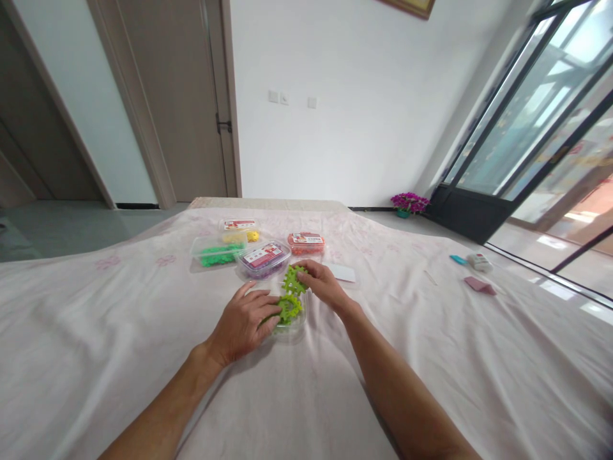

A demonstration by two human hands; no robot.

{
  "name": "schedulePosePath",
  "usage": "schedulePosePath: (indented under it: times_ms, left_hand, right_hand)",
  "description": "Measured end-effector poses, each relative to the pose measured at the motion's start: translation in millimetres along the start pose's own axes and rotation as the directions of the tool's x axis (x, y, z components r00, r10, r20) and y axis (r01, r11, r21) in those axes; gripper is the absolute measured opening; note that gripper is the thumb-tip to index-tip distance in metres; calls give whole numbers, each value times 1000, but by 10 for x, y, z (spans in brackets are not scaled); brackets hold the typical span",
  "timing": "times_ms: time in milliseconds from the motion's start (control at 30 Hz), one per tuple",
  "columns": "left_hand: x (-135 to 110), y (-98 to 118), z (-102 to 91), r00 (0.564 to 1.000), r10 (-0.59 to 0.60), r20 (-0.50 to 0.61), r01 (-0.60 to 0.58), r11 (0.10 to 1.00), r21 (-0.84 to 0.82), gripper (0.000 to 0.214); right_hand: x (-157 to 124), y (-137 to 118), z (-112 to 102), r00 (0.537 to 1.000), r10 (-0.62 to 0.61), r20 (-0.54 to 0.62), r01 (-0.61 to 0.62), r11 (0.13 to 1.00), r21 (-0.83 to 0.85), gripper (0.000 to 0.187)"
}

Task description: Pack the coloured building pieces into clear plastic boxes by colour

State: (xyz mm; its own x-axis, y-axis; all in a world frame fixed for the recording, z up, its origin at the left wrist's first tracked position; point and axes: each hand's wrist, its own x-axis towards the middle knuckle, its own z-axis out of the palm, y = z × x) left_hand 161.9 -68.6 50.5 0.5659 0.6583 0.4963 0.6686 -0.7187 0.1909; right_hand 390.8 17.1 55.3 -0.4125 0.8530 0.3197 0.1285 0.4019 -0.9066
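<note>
Over a clear plastic box (301,329), my right hand (323,284) pinches a green gear-shaped piece (294,281) between thumb and fingers. Just below it is a yellow-green gear-shaped piece (291,309), tilted to face me, with its edges close to the green one. My left hand (249,319) reaches across the box's left side, thumb and fingertips closed at the left edge of the yellow-green piece. More green pieces lie in the box under it, partly hidden by my left fingers. Whether the two gear pieces interlock I cannot tell.
Behind the hands stand a purple-filled box (264,258), an orange-red-filled box (306,243), a box of green pieces (219,254) and a yellow-filled box (239,227). A white labelled lid (342,273) lies to the right. Small items, including a pink cloth (479,285), sit far right.
</note>
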Motion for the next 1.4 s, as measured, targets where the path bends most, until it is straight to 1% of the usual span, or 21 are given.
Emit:
schedulePosePath:
  times_ms: [100,167,267,333,367,433,500,567,667,767,867,933,1000,1067,1100,1133,1200,1233,1300,1333,1400]
  left_hand:
    - [8,16,0,1000,-29,-9,29,999,24,25]
    - [9,21,-3,998,-52,-26,53,998,39,26]
    - [7,22,2,996,-74,-52,77,995,57,26]
    - [2,15,10,995,-82,-64,86,995,59,26]
    - [-1,9,16,994,-86,-66,89,994,59,26]
    - [-9,-4,27,994,-90,-68,94,994,60,25]
    - [-20,-20,41,994,-81,-72,86,994,66,24]
    - [-33,-36,56,995,-58,-82,64,995,77,26]
    - [-50,-53,71,995,-17,-102,27,995,101,32]
    - [-57,-50,66,994,19,-107,-6,993,115,35]
    - [-54,-42,52,993,62,-101,-51,993,103,35]
    - [-52,-43,50,992,74,-99,-66,994,86,32]
    - [-49,-49,55,993,64,-98,-58,996,68,30]
    - [-45,-55,65,994,48,-96,-43,998,47,27]
    - [-43,-57,70,995,40,-95,-37,999,36,26]
    - [-41,-58,75,995,33,-97,-31,999,23,26]
    - [-38,-60,84,994,26,-102,-26,1000,3,25]
    - [-38,-62,89,994,25,-105,-26,1000,-3,26]
    - [-40,-69,99,994,34,-107,-34,999,-4,27]
    - [-43,-75,105,994,38,-104,-39,999,0,28]
    - [-51,-89,113,995,44,-93,-43,999,11,29]
  right_hand:
    - [-16,-45,13,994,-32,104,47,988,-148,28]
    - [-33,-105,35,986,-34,165,77,962,-263,27]
    - [-60,-205,75,974,-37,225,142,870,-472,24]
    - [-72,-266,92,968,-88,235,212,789,-577,25]
    - [-76,-293,96,965,-123,231,241,761,-602,28]
    - [-79,-338,94,960,-169,224,274,738,-616,30]
    - [-81,-372,85,957,-170,233,281,734,-618,25]
    - [-85,-395,77,948,-142,283,296,715,-633,23]
    - [-97,-421,84,926,-76,369,322,668,-670,29]
    - [-115,-453,115,920,-16,393,318,620,-718,31]
    - [-138,-480,150,931,32,365,285,561,-777,29]
    - [-148,-484,160,936,44,348,267,556,-787,29]
    - [-143,-467,155,937,37,346,250,620,-744,35]
    - [-117,-423,141,951,9,308,203,732,-650,36]
    - [-95,-387,132,967,-13,256,167,787,-594,33]
    - [-71,-340,120,983,-37,178,129,830,-543,29]
    - [-20,-211,88,996,-84,-9,69,869,-490,23]
    - [0,-131,64,990,-107,-93,47,866,-498,23]
    - [18,43,4,972,-145,-187,13,822,-569,27]
    - [15,131,-28,970,-154,-189,6,788,-615,31]
    - [-13,286,-78,980,-146,-137,11,720,-693,40]
